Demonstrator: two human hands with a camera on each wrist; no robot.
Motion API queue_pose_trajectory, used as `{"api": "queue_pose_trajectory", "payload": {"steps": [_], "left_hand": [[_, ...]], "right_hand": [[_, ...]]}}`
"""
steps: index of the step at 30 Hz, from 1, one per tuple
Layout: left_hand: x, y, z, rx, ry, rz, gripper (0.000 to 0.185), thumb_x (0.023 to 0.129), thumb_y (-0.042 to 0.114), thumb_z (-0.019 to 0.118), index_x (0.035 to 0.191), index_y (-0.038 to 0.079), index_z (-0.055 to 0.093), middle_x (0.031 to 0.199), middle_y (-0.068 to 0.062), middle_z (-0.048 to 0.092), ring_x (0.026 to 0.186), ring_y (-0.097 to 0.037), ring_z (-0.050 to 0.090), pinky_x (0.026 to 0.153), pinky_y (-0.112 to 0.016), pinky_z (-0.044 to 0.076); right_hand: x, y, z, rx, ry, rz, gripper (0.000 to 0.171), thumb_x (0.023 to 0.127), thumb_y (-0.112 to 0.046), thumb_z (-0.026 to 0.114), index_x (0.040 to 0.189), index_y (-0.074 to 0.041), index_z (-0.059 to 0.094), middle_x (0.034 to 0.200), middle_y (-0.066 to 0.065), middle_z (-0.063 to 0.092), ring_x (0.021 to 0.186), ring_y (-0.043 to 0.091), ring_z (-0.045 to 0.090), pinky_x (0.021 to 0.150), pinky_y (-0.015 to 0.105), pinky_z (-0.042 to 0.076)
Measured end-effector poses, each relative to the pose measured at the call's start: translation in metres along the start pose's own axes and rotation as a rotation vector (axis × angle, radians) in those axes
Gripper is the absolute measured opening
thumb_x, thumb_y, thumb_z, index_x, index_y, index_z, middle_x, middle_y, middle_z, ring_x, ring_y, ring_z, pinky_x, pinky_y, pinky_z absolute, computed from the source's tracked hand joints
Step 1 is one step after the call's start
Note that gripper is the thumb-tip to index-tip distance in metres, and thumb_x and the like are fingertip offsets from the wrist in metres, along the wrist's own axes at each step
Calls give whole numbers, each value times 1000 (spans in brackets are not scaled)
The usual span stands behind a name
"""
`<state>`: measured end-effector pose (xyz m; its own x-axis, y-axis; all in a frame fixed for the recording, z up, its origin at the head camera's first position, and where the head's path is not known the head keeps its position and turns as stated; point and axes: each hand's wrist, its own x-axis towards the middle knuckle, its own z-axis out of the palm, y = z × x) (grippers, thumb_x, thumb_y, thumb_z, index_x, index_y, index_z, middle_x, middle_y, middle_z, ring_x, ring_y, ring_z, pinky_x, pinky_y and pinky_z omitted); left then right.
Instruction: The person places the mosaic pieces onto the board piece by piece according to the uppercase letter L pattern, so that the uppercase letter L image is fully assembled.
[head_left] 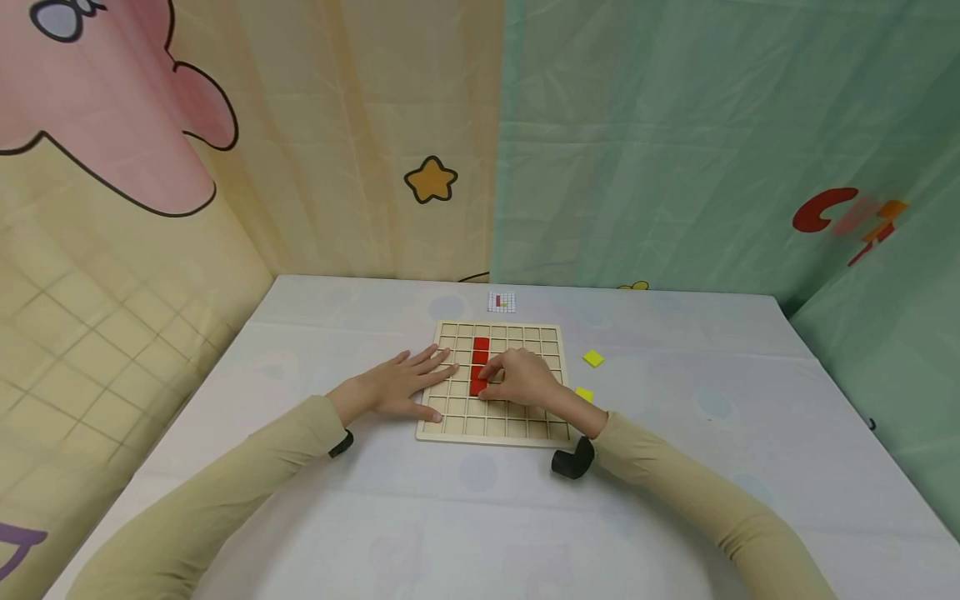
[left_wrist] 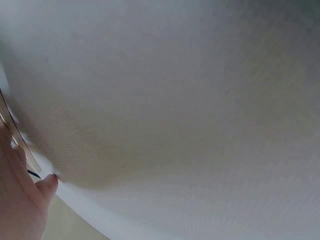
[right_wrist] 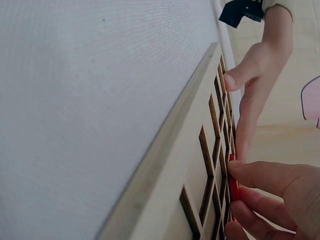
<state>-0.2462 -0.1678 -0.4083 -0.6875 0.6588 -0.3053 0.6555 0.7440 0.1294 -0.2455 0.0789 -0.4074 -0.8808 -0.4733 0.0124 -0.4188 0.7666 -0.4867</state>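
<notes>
A pale wooden grid board (head_left: pixel 450 427) lies on the table, with red square tiles (head_left: pixel 481 343) in one column left of its middle. My right hand (head_left: pixel 522 379) is over the board, thumb and fingertips pinching the nearest red tile (head_left: pixel 476 388) of that column. Up close in the right wrist view, that hand's fingers bracket a red tile (right_wrist: pixel 233 187) at the grid's surface. With fingers spread, my left hand (head_left: pixel 401 385) rests on the board's left side. The left wrist view catches only part of the left hand (left_wrist: pixel 20 200) beside the board's edge.
Two yellow square tiles lie right of the board, one farther back (head_left: pixel 593 358) and one nearer (head_left: pixel 584 394), partly behind the right wrist. A small printed grid card (head_left: pixel 502 302) with red and yellow marks lies beyond the board. Printed curtains (head_left: pixel 360 167) stand behind the table.
</notes>
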Motion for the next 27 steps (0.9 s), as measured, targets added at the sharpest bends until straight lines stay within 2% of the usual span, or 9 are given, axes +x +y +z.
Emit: {"api": "queue_pose_trajectory", "payload": {"steps": [11,23,27], "left_hand": [[1,1,-1,6,-5,-8,87,88,71,45,155,26,13,164,-4,-2,151,-28,-3,118,-59,9],[2,0,0,9,-10,-14,88,87,71,45,155,27,12,164,-3,-3,151,-27,-4,118,-58,9],[2,-2,2,17,-20,-24,88,87,72,44,155,29,10,164,-1,-4,151,-26,-5,119,-57,8]], "right_hand": [[1,2,0,11,-29,8,26,77,-32,81,96,-15,77,89,-2,75,67,7,55,58,20,43],[-7,11,-16,46,40,1,21,79,-26,78,98,-17,76,92,-4,73,70,7,58,62,22,47],[-11,18,-23,58,72,-20,21,79,-24,78,99,-16,76,93,-2,73,67,8,57,58,23,45]]}}
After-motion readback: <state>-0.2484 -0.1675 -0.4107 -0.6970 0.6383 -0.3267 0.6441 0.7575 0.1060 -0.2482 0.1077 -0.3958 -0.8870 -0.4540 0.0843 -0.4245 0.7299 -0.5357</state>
